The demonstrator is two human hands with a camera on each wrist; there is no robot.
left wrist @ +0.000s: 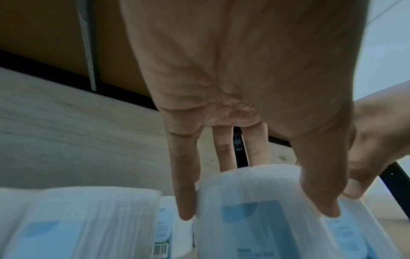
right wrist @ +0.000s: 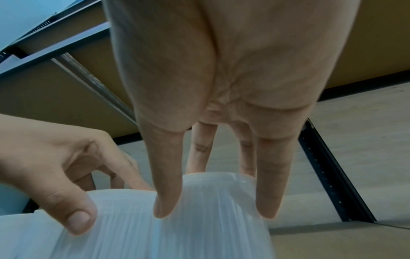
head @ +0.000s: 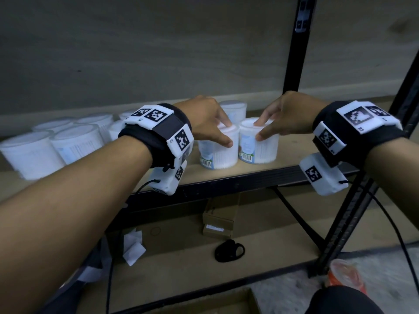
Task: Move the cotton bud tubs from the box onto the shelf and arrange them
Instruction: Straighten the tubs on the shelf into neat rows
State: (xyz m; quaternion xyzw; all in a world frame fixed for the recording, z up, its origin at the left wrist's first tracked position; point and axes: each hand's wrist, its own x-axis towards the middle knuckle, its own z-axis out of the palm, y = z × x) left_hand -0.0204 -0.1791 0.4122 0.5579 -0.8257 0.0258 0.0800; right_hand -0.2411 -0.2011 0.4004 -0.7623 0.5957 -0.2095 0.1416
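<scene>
Two white cotton bud tubs stand side by side near the front edge of the wooden shelf (head: 294,155). My left hand (head: 227,136) grips the left tub (head: 217,155) from above, thumb on its front and fingers over the lid. In the same way my right hand (head: 259,130) grips the right tub (head: 260,150). In the left wrist view the left hand (left wrist: 255,201) spans its tub (left wrist: 250,233). The right wrist view has the right hand (right wrist: 215,206) spanning its tub (right wrist: 199,236).
Several more tubs (head: 77,143) stand in rows on the shelf's left part, and one (head: 233,108) behind the held pair. Black uprights (head: 294,46) frame the shelf at the right. The lower shelf holds small cardboard boxes (head: 220,218), a black mask (head: 229,250) and paper scraps (head: 133,248). A cardboard box rim (head: 215,300) shows at the bottom.
</scene>
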